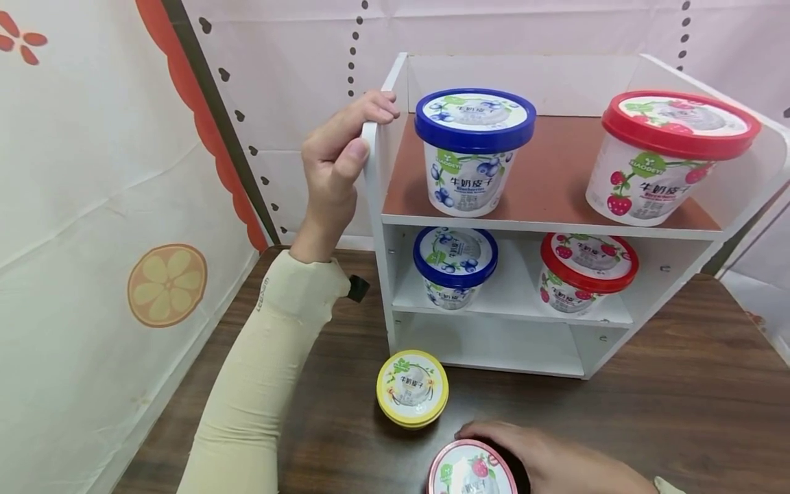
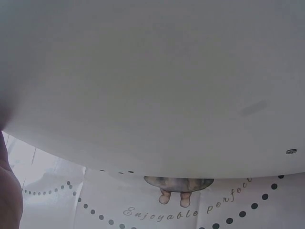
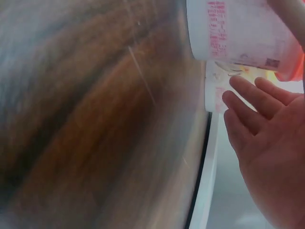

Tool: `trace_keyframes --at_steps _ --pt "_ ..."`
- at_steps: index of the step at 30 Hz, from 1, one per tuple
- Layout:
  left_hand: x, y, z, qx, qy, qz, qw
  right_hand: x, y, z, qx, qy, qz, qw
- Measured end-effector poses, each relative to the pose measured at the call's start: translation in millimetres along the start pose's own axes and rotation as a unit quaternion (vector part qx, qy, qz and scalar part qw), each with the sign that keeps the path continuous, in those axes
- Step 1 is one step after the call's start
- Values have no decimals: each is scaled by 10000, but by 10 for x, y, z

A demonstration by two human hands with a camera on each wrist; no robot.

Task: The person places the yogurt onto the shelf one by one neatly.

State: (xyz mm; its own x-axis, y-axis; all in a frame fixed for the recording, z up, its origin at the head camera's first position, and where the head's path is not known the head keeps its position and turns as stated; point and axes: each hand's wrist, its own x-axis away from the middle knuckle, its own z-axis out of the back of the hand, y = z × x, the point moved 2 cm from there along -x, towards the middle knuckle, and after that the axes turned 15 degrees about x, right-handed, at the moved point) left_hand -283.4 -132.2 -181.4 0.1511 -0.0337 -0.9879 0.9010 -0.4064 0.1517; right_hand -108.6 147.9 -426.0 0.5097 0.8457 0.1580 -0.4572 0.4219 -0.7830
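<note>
In the head view, my left hand (image 1: 336,147) grips the top edge of the shelf unit's left side panel (image 1: 373,178), fingers over it and thumb on the near side. Low in that view, my right hand (image 1: 543,456) is beside an ice cream tub with a red lid (image 1: 472,470). The right wrist view shows the fingers (image 3: 252,95) extended next to that tub's white wall (image 3: 238,33); whether they touch it I cannot tell. A yellow-lidded tub (image 1: 412,387) stands on the table just behind. The left wrist view holds mostly the white panel (image 2: 143,95).
Blue-lidded tubs stand on the top shelf (image 1: 475,151) and middle shelf (image 1: 455,267), at left. Red-lidded tubs stand at right, on the top (image 1: 673,158) and middle (image 1: 589,271). A bottom shelf (image 1: 494,339) lies below. Printed cloth (image 1: 92,171) hangs around the wooden table (image 1: 333,425).
</note>
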Motion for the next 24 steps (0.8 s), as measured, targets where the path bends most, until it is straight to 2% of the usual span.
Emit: trace_keyframes --at_steps 5,15,17,20,23,24 --pt "3 0 3 -13 -14 -6 10000 -15 36 -42 -192 -42 29 9998" --pt "-1 10 1 -78 -54 26 10000 3 88 -56 -1076 -273 -251 9935" --pt "-1 10 0 -71 -57 23 10000 9 103 -32 -998 -169 -147 9948" --pt "0 10 0 -71 -49 20 10000 14 130 28 -303 287 456 9981" --pt "1 10 0 -73 -45 13 10000 21 153 96 192 819 964 9918" --pt "2 10 0 -78 -44 8 10000 30 159 115 222 954 985 9903"
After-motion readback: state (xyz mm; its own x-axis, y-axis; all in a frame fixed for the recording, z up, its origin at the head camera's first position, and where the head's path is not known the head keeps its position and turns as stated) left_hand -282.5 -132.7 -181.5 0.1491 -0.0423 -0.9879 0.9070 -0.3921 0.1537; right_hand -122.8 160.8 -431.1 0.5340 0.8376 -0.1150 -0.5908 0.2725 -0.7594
